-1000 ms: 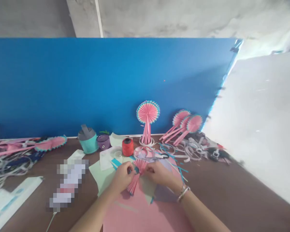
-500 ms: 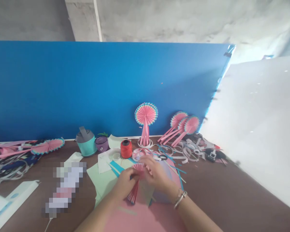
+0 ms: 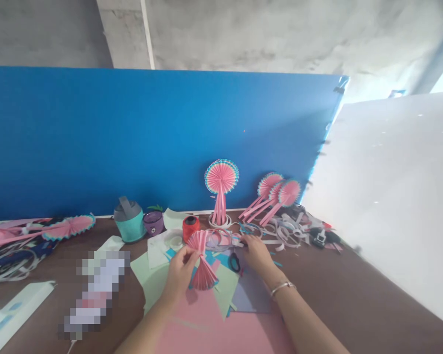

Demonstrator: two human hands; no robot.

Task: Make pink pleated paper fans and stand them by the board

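**Left hand pinches one pleated fan while right hand reaches to the paper rings**

One pink pleated paper fan (image 3: 201, 265) is in hand, pinched at its waist so that pleats flare out above and below the grip. The left hand (image 3: 179, 273) has its thumb and fingers closed together on that waist, with the forearm coming up from the lower edge of the view. The fan stands just above a stack of coloured paper sheets (image 3: 221, 314), pink on top with pale green and lilac ones beneath.

The right hand (image 3: 256, 250), a bangle at the wrist, stretches forward, palm down, away from the fan; its fingertips rest at a heap of coiled paper-strip rings (image 3: 225, 238). Whether those fingers grip anything cannot be told. One pair of black-handled scissors (image 3: 235, 262) lies just beside this hand.

Farther back, one red thread spool (image 3: 190, 227) sits near one teal cup (image 3: 128, 226) and one purple pot (image 3: 153, 222). One finished pink fan with a blue rim (image 3: 221, 178) stands upright on its stem against the blue board (image 3: 96, 137); three more (image 3: 278, 191) lean together to its right.
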